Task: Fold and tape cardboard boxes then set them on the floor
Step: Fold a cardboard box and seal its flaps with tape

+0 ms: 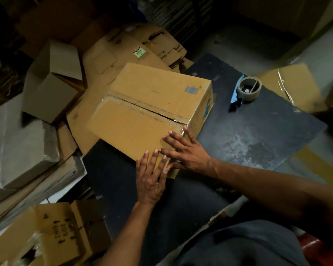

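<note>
A closed cardboard box (pixel 152 110) of brown corrugated board sits on the dark tabletop (pixel 258 131), overhanging its far-left edge. Its two top flaps meet in a seam that runs across the lid, with worn tape remnants and faded blue print along it; a blue printed mark shows near the far-right corner.

The left hand (pixel 152 175) lies flat with straight fingers pressing the near corner of the lid. The right hand (pixel 185 150) also lies flat, fingers spread, on the same corner just beside the left, its fingertips reaching toward the near end of the seam. Neither grips anything.

Near the tabletop's far-right edge rests a tape dispenser (pixel 246 91), a round roll of pale tape on a blue handle, well apart from the box. The tabletop surface is matte, scuffed, with pale worn patches.

On the floor to the left stands an open box (pixel 52 87), flaps up; what it holds cannot be seen. Behind it lie flattened cartons (pixel 142 47) in a heap. At the near left a carton (pixel 63 233) reads "THIS SIDE".
</note>
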